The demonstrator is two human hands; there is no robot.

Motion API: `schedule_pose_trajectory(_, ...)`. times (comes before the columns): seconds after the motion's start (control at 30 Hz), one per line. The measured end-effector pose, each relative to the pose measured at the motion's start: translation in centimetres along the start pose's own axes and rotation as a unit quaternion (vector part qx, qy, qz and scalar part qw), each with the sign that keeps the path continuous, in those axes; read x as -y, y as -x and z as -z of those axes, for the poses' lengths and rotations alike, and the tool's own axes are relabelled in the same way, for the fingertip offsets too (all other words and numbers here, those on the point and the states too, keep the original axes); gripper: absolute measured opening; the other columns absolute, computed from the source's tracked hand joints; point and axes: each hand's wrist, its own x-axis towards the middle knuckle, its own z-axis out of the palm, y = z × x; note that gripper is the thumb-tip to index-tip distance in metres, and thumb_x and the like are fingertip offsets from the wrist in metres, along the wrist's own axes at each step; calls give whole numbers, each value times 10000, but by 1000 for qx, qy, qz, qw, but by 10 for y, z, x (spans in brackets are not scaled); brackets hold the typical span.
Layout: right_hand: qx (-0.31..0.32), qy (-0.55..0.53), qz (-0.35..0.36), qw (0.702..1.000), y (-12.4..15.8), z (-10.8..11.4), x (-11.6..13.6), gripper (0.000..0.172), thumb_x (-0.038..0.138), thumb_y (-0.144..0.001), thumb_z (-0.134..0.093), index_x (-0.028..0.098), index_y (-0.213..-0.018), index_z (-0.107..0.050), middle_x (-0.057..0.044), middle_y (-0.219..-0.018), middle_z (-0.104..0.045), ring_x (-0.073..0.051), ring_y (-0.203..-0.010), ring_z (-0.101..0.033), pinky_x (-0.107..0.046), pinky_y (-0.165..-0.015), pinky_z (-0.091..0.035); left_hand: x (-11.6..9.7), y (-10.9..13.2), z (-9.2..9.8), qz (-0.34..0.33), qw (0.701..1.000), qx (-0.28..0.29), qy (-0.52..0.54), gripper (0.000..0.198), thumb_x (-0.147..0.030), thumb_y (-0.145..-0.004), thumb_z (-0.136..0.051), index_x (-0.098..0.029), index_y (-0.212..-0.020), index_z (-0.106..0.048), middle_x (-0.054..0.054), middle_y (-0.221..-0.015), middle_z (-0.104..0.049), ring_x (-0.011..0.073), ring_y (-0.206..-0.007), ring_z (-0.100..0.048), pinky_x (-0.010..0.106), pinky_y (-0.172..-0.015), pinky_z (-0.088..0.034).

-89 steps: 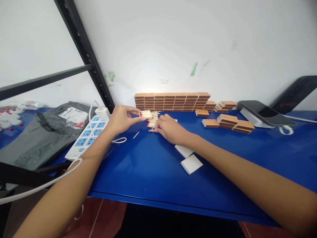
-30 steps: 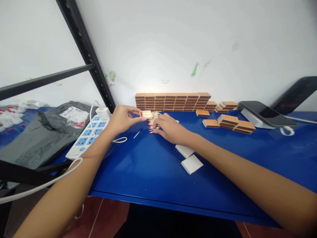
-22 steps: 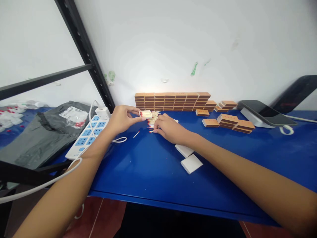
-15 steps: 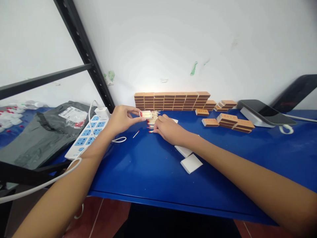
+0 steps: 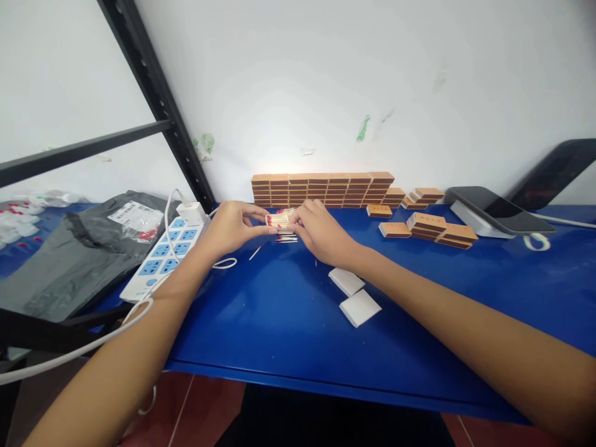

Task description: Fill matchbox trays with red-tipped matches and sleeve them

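Observation:
My left hand (image 5: 235, 226) pinches the left end of a small white matchbox tray (image 5: 269, 220), thumb in front and fingers behind. Red-tipped matches (image 5: 280, 221) lie in the tray, heads to the left. At the tray's right end is my right hand (image 5: 321, 233), its thumb and forefinger closed on the ends of matches there; its fingertips partly hide them. Just below and behind the tray, loose matches (image 5: 287, 238) lie on the blue table (image 5: 261, 323). A single match (image 5: 255, 252) rests apart, to the left.
Orange-brown matchboxes (image 5: 321, 189) stand stacked along the wall, with more boxes (image 5: 426, 225) to the right. Two white trays (image 5: 360, 308) lie near my right forearm. A power strip (image 5: 162, 254), grey plastic bag (image 5: 84, 254) and phone (image 5: 500, 211) on a stand flank the area.
My right hand has lifted from the loose matches and come up to the tray's right end. My left hand has shifted the tray slightly right and down.

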Motion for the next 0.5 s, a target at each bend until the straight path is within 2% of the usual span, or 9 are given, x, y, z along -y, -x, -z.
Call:
schedule_pose_trajectory(0.17,-7,-15,2,1000,0,-1,5,118,232,-1056,-553,215,-960,-620,-101,-1028,-607,-282,-1039,-500,-411,-909,-423,-12,4,-4,-9,999,23,45,491,-521,-709,-953,-175,-1049,-873,94,-970,-849,187,-640,-707,286,-612,-555)
schedule_pose_trajectory(0.3,0,-24,2,1000,2,1,6,79,238,-1038,-589,213,-973,-626,-98,-1020,-628,-281,-1043,-521,-410,-910,-432,-14,5,-4,-11,998,30,47,488,-531,-706,-951,-184,-1040,-876,92,-954,-848,187,-631,-703,289,-613,-559)
schedule_pose_trajectory(0.5,-20,-65,-10,998,1,2,3,54,246,-1009,-617,219,-969,-596,-86,-1009,-640,-265,-1026,-543,-386,-872,-435,-16,5,-3,-7,997,46,67,478,-498,-694,-963,-178,-1039,-876,90,-920,-844,194,-641,-717,282,-591,-554)
